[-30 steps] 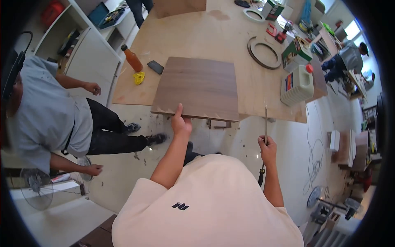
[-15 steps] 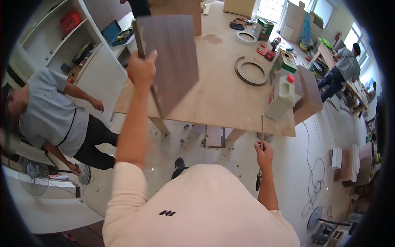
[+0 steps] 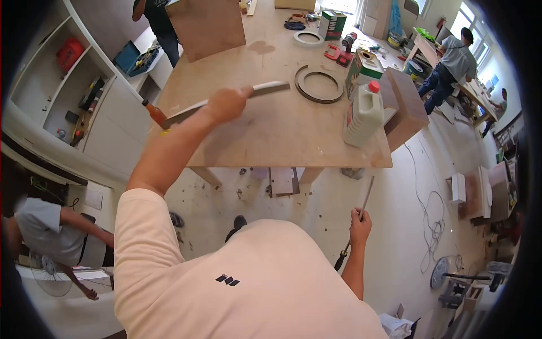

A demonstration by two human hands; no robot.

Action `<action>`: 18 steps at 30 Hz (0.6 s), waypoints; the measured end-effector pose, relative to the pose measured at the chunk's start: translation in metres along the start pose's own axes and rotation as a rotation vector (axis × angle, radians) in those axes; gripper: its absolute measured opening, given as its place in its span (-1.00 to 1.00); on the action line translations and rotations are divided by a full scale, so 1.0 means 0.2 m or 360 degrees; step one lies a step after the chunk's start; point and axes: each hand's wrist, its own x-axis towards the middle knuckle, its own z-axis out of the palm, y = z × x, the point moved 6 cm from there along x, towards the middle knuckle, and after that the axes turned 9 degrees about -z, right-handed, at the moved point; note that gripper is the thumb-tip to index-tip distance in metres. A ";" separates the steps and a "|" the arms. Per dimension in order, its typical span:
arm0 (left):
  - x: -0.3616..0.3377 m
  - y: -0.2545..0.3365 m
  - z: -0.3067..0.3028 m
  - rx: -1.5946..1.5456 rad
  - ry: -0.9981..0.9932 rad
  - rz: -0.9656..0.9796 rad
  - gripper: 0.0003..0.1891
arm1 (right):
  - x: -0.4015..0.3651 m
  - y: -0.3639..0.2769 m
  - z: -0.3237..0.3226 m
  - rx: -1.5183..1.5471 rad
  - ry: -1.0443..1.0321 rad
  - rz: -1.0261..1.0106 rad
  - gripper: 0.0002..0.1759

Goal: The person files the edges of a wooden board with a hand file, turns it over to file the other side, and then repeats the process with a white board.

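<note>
My left hand is closed on the brown board, which I see nearly edge-on above the wooden table. The board's edge runs from near an orange bottle at the left to the coil of edge strip. To the right, beyond the table's front edge, my right hand grips a long thin metal tool with a dark handle at its lower end. The tool slants up and touches nothing else that I can see.
A white jug with a red cap, a metal can and a brown box stand at the table's right. Behind lie a red drill and a white roll. A co-worker is at the left; cables lie on the floor.
The board has turned from broad face showing to nearly edge-on, and my left hand has swung right and down over the table. The tool tilts more. The view has shifted; the left co-worker appears lower.
</note>
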 end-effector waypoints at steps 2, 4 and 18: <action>-0.13 0.10 0.12 -0.0083 0.0013 0.0213 -0.85 | -0.04 0.02 -0.06 -0.0001 0.0051 0.0101 -0.85; -0.28 0.20 0.18 -0.0247 0.0054 0.0306 -0.85 | -0.06 0.02 -0.10 0.0001 0.0082 0.0212 -0.85; -0.86 0.33 1.10 -0.0179 0.0060 -0.0381 -0.49 | 0.12 -0.32 0.20 -0.0331 -0.0459 0.0179 -0.77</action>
